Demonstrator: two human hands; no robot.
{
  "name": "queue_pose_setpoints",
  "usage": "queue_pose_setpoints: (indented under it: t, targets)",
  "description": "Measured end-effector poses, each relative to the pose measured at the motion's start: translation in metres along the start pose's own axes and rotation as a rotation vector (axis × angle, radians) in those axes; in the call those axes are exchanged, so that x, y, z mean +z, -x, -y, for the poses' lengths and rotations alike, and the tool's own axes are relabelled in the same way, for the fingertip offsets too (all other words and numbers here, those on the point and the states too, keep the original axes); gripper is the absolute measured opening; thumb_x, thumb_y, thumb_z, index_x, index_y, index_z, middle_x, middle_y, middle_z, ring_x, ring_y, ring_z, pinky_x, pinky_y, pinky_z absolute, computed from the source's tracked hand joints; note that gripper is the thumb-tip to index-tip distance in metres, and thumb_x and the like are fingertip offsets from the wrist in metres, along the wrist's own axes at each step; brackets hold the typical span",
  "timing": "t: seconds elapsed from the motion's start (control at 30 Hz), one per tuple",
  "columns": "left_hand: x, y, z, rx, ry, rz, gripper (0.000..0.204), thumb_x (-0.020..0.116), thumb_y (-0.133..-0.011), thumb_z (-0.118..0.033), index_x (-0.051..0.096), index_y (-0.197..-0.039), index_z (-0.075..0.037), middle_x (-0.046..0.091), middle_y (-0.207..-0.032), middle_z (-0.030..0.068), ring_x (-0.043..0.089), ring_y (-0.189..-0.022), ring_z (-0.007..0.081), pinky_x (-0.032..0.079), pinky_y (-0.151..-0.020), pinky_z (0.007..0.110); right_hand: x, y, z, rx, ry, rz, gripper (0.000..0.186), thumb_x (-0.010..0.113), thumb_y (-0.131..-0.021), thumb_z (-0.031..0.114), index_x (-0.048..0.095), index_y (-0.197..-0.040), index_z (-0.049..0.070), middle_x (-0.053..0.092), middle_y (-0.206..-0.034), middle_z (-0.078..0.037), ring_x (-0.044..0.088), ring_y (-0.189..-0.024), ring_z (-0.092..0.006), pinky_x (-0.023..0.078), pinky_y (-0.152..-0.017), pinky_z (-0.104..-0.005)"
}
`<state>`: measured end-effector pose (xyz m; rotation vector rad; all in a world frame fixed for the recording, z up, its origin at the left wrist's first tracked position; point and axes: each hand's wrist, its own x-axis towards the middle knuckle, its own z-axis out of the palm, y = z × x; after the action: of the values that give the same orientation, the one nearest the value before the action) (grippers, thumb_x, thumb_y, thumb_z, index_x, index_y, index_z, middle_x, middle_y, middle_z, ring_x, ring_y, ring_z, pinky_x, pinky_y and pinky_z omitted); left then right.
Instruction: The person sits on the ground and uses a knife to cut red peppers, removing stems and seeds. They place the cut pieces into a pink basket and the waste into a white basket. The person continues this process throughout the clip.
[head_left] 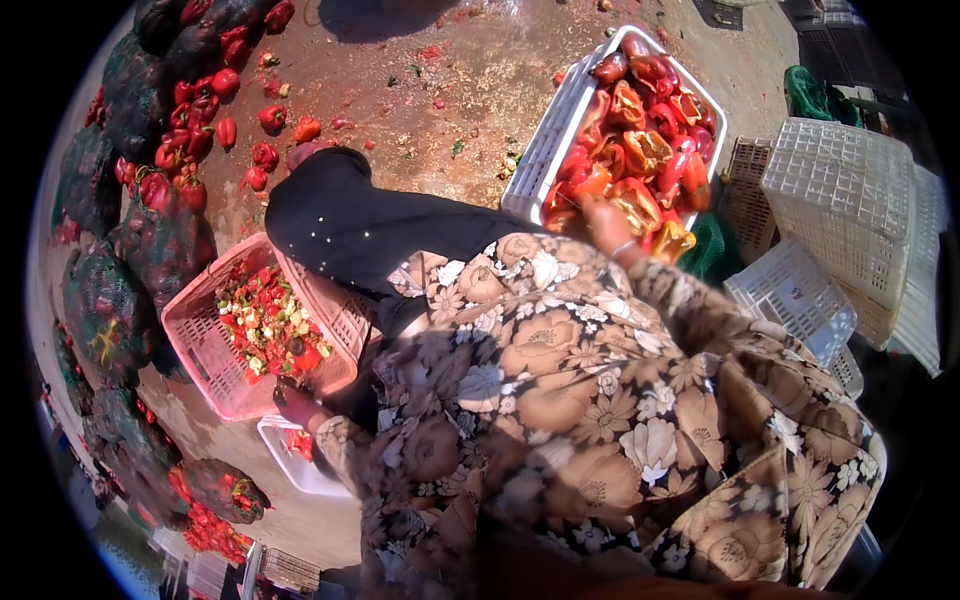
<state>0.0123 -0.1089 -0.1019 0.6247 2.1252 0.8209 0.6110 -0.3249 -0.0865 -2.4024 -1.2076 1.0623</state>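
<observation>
A white plastic crate (548,150) at the upper right is heaped with red peppers (640,150), many cut open and hollow. My right hand (608,228) reaches onto the near edge of this heap; it is blurred and its fingers are hard to make out. At the left stands a pink crate (195,345) with red, green and pale pepper scraps (262,315) inside. By its near rim is my left hand (300,408), with dark fingertips. A red pepper piece (308,356) lies just beyond that hand, inside the crate. Whether the left hand grips anything is not visible.
Dark green net sacks (140,240) of peppers line the left side, with loose red peppers (200,110) spilled beside them. A small white container (300,465) sits near the pink crate. Stacked white crates (840,185) stand at the right. Seeds and scraps litter the wet floor (450,100).
</observation>
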Motion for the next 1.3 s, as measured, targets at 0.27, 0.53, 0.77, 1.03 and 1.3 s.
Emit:
queue_pose_setpoints:
  t: [0.27, 0.53, 0.77, 1.03, 1.3]
  targets:
    - [-0.004, -0.001, 0.001, 0.198, 0.038, -0.017, 0.043, 0.067, -0.086, -0.021, 0.05, -0.124, -0.008, 0.058, -0.111, 0.0075, 0.059, -0.082, 0.0216, 0.055, -0.066, 0.035, -0.06, 0.018, 0.074, 0.021, 0.368, 0.192, 0.04, 0.065, -0.084, 0.036, 0.061, -0.112, 0.008, 0.064, -0.09, -0.015, 0.063, -0.082, -0.0289, 0.05, -0.071, -0.0424]
    - [-0.028, 0.025, -0.031, 0.044, 0.545, 0.058, 0.037, 0.058, -0.094, -0.027, 0.051, -0.125, -0.009, 0.058, -0.118, 0.0074, 0.063, -0.092, 0.0271, 0.057, -0.071, 0.041, -0.131, -0.043, 0.083, -0.412, 0.373, -0.188, 0.028, 0.068, -0.077, 0.004, 0.059, -0.103, 0.005, 0.06, -0.082, -0.012, 0.057, -0.07, -0.0258, 0.049, -0.062, -0.0383]
    - [-0.042, 0.018, -0.051, 0.16, 0.588, 0.133, 0.036, 0.054, -0.095, -0.017, 0.049, -0.13, -0.007, 0.054, -0.125, 0.0089, 0.061, -0.102, 0.0226, 0.058, -0.075, 0.035, -0.059, -0.238, 0.286, -0.581, 0.186, -0.034, 0.021, 0.067, -0.082, 0.013, 0.06, -0.1, 0.003, 0.063, -0.08, -0.017, 0.064, -0.073, -0.0332, 0.05, -0.062, -0.0402]
    - [-0.029, -0.063, -0.118, 0.38, -0.039, -0.074, 0.041, 0.064, -0.087, -0.005, 0.054, -0.126, -0.001, 0.063, -0.107, 0.0089, 0.06, -0.081, 0.0158, 0.051, -0.069, 0.028, 0.119, -0.433, 0.499, -0.986, 0.24, -0.109, 0.03, 0.072, -0.079, 0.016, 0.062, -0.103, 0.003, 0.064, -0.084, -0.017, 0.065, -0.075, -0.0321, 0.053, -0.068, -0.0399]
    - [-0.014, -0.107, -0.133, 0.396, -0.225, -0.003, 0.036, 0.058, -0.088, -0.001, 0.055, -0.123, 0.002, 0.062, -0.112, 0.013, 0.06, -0.098, 0.0217, 0.05, -0.084, 0.032, 0.296, -0.615, 0.629, -1.109, 0.549, -0.23, 0.027, 0.057, -0.077, 0.006, 0.058, -0.105, 0.006, 0.055, -0.111, -0.024, 0.062, -0.088, -0.042, 0.053, -0.075, -0.0484]
